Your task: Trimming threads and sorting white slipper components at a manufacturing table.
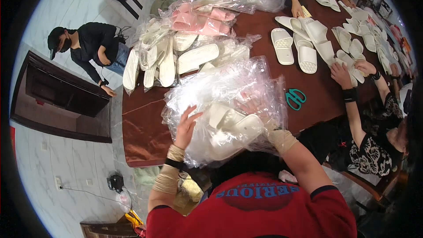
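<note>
A pair of white slippers lies in front of me at the near edge of the table, in and under crinkled clear plastic bags. My left hand is raised at the left side of the plastic, its fingers spread and nothing gripped in them. Behind shiny film, my right hand is just beyond the slippers. Its fingers look stretched out, though glare and folds blur their tips. Beige wraps cover both wrists.
Bagged white slippers and pink slippers are heaped at the far left. Green-handled scissors lie on the brown tablecloth to my right. Loose white slippers spread beyond them, where other people's hands work. Someone stands at the left.
</note>
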### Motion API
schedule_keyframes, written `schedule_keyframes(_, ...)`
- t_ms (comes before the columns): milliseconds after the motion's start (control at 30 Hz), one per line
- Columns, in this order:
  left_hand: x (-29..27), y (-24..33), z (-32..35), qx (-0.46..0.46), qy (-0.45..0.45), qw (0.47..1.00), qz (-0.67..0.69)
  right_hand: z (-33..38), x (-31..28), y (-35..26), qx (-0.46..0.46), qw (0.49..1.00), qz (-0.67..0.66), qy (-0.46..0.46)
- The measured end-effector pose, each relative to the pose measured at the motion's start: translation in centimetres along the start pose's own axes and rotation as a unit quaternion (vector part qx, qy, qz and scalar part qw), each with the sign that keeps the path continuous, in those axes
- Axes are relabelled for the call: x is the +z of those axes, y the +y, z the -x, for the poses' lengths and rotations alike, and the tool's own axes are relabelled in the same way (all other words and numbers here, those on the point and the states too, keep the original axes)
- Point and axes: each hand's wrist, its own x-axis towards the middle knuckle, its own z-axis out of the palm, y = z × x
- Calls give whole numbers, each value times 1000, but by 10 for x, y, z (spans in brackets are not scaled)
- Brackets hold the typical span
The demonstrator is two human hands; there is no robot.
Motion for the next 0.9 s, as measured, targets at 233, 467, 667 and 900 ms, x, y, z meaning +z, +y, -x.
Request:
schedule_keyframes(233, 47, -25, 40, -140, 116, 981, 61, 22, -8, 28, -16, 989, -138, 58)
schedule_keyframes(467, 86, -31, 31, -128, 97, 984, -81, -13, -70, 39, 35, 927, -373, -26)
schedule_keyframes(667, 62, -3, 31, -210, -20, 958, -194, 31, -67, 36, 56, 808, -569, -139)
schedule_keyframes(900, 73, -41, 47, -137, 64, 977, -150, 9, -89, 47, 96, 594, -751, -273)
